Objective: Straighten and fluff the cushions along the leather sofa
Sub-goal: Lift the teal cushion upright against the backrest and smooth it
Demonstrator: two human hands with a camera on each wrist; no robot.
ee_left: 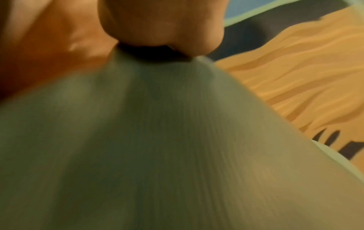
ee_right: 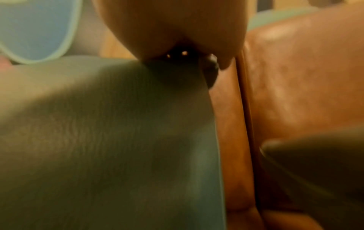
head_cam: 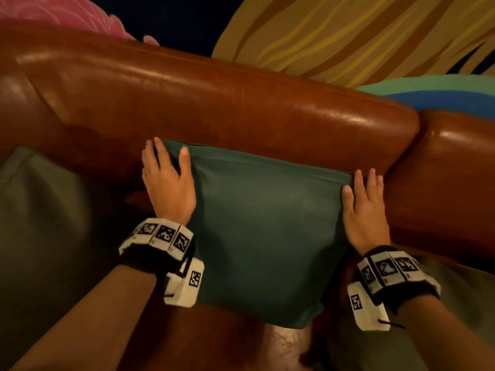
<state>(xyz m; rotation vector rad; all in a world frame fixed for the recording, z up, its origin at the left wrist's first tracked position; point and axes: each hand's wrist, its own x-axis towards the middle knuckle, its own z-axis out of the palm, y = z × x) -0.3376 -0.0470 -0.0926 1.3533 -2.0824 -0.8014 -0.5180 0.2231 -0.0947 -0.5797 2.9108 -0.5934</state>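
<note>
The green cushion [head_cam: 262,231] stands propped against the back of the leather sofa [head_cam: 214,103], its top edge leaning on the backrest and its bottom corner down on the seat, and both hands are on it right now, one on each upper corner. The left hand [head_cam: 167,180] has the top left corner, thumb laid across the front of the fabric and the fingers [head_cam: 158,147] reaching up over the edge behind it, so the corner is pinched between them. The right hand [head_cam: 365,207] takes the top right corner the same way, thumb on the front face, fingers going up along the side and over the corner against the leather. Up close from the left wrist the green cloth [ee_left: 157,140] fills the view, blurred, bunching up to a point under the palm [ee_left: 161,23]; from the right wrist the cushion's side edge [ee_right: 138,140] runs straight up to the hand [ee_right: 173,26], with the brown leather [ee_right: 295,77] just beside it. Both wrists wear bands with black and white markers [head_cam: 160,236]. To the left a darker olive cushion [head_cam: 40,223] sits on the seat, and another olive one [head_cam: 442,303] lies low on the right. Behind the sofa there is a wall painted in yellow and brown waves [head_cam: 348,36], pink [head_cam: 53,14] at far left
</note>
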